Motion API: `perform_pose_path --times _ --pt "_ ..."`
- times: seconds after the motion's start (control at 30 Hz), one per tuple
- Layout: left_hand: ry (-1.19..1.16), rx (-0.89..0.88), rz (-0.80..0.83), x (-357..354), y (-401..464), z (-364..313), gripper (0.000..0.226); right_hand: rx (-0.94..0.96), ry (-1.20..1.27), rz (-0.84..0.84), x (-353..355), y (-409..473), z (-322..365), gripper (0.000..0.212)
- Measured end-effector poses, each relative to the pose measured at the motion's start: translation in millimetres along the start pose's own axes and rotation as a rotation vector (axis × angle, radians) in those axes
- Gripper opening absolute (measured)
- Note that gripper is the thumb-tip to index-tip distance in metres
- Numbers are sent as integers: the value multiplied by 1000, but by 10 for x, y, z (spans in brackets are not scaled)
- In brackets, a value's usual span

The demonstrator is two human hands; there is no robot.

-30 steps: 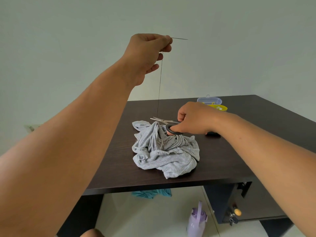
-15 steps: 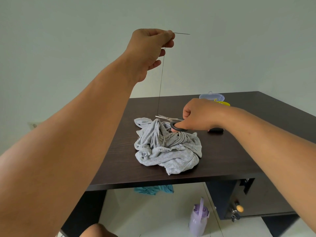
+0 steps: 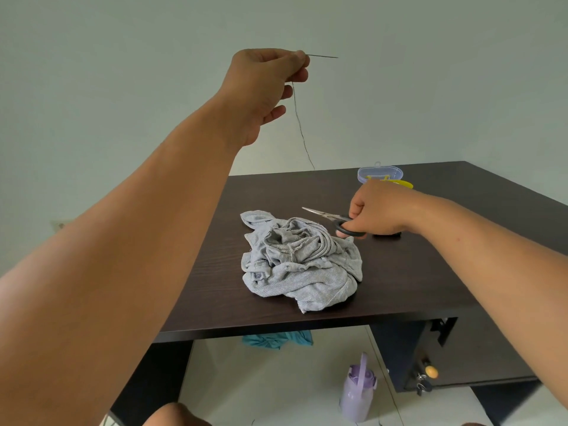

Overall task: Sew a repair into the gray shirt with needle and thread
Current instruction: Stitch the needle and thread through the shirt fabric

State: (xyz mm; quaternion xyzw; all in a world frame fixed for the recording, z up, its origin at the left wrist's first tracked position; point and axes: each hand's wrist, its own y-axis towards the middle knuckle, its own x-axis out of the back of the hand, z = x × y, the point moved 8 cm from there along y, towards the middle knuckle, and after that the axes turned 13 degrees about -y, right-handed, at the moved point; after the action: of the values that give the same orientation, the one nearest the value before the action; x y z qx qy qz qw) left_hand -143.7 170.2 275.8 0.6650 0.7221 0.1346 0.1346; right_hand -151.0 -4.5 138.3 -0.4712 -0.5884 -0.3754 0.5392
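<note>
The gray shirt (image 3: 299, 262) lies crumpled in a heap on the dark wooden desk (image 3: 415, 272). My left hand (image 3: 264, 87) is raised high above it and pinches a needle (image 3: 322, 56) that points right. A dark thread (image 3: 299, 127) hangs from that hand, loose and curved, its lower end free above the desk's far edge. My right hand (image 3: 378, 210) grips black-handled scissors (image 3: 335, 221) just right of the shirt, blades closed and pointing left.
A clear plastic box (image 3: 379, 173) with yellow items sits at the back of the desk. Under the desk are a teal cloth (image 3: 276, 339), a lilac bottle (image 3: 358, 392) on the floor and a cabinet with a key (image 3: 424, 382).
The thread ran taut from my left hand to the shirt; now it hangs free and slack. My right hand with the scissors has moved right, away from the shirt.
</note>
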Motion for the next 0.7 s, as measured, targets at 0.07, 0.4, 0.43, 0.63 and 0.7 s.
perform_pose_path --times 0.07,0.4,0.43,0.63,0.7 --pt "-6 6 3 -13 -8 24 16 -85 42 27 -135 5 -269 44" --pt "-35 47 63 -218 -36 207 14 -538 76 182 -839 -321 -1621 32" --pt "-38 53 69 -243 -43 230 13 -574 50 213 -916 -356 -1706 34" --pt "-44 74 99 -375 -104 294 13 -750 212 231 -1219 -485 -1977 37" --pt "-39 73 102 -393 -126 299 13 -778 286 226 -1289 -487 -2010 37"
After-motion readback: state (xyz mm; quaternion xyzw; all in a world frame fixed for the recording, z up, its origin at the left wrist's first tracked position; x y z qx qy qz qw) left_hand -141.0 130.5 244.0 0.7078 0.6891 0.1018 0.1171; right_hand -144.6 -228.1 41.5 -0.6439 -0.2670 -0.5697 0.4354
